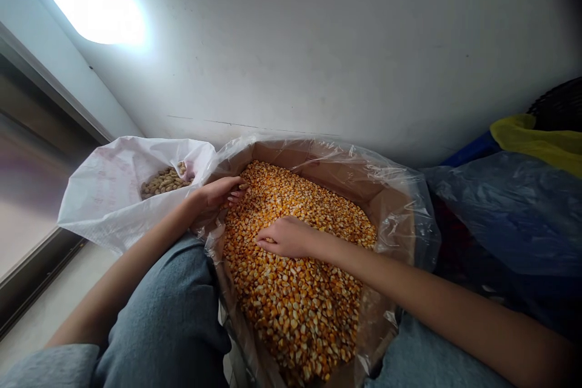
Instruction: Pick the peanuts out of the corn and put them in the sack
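Observation:
Loose corn kernels [300, 315], yellow and orange, lie in a cardboard box [313, 154] lined with clear plastic [400, 218]. My left hand [221, 191] is over the box's left side, with its fingers closed on a small tan piece that looks like a peanut [244, 186]. Near the middle of the corn, my right hand [288, 237] rests on the kernels, its fingers curled and thumb pressed in; what it pinches is too small to make out. Left of the box, a white sack [109, 185] stands open with unshelled peanuts [164, 182] inside.
A pale wall [318, 54] rises behind the box, with a bright lamp [86, 9] at upper left. Dark plastic bags [513, 206] and a yellow cloth or bag [541, 136] lie to the right. My knees [168, 315] flank the box.

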Tool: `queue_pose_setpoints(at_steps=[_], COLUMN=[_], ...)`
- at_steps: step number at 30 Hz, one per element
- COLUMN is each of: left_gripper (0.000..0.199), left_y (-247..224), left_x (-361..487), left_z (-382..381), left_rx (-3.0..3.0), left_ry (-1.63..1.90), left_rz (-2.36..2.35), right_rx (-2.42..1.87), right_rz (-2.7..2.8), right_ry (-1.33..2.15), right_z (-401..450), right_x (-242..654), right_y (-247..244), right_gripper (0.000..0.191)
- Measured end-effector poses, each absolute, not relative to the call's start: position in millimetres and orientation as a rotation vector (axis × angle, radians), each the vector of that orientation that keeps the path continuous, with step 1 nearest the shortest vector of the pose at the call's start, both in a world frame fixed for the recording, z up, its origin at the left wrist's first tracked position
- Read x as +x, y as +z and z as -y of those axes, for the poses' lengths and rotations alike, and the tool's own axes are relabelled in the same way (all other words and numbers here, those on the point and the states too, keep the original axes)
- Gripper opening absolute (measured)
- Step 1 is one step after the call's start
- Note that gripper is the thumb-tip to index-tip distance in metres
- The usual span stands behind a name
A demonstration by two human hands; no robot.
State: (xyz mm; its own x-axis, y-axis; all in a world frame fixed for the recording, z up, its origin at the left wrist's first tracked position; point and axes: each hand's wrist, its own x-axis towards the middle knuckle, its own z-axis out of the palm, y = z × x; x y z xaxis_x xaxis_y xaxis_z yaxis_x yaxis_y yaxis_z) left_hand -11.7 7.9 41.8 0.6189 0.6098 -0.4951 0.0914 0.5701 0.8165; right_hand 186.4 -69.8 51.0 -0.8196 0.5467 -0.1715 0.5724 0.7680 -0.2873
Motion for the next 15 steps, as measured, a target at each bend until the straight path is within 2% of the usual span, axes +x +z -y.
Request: queue_pose_setpoints(at_steps=[10, 13, 15], left_gripper=[0.029, 0.027, 0.024], left_y=[48.8, 46.0, 44.2], left_x=[-16.6, -17.9, -18.7], left_z=[-11.5, -13.4, -14.7], left_rx=[0.597, 0.576, 0.575], left_ry=[0.671, 0.719, 0.724], left_rz=[-0.704, -0.701, -0.710], right_rx=[0.680, 0.516, 0.567], right_rz=[-2.930, -2.960, -2.925], right_ry=[-0.263, -0.216, -0.165], right_z=[105.7, 128.8, 137.5], right_x=[164.1, 147.8, 138.2], right_y=[48.7, 32.2, 19.6], right_gripper=[0.031, 0.040, 0.044])
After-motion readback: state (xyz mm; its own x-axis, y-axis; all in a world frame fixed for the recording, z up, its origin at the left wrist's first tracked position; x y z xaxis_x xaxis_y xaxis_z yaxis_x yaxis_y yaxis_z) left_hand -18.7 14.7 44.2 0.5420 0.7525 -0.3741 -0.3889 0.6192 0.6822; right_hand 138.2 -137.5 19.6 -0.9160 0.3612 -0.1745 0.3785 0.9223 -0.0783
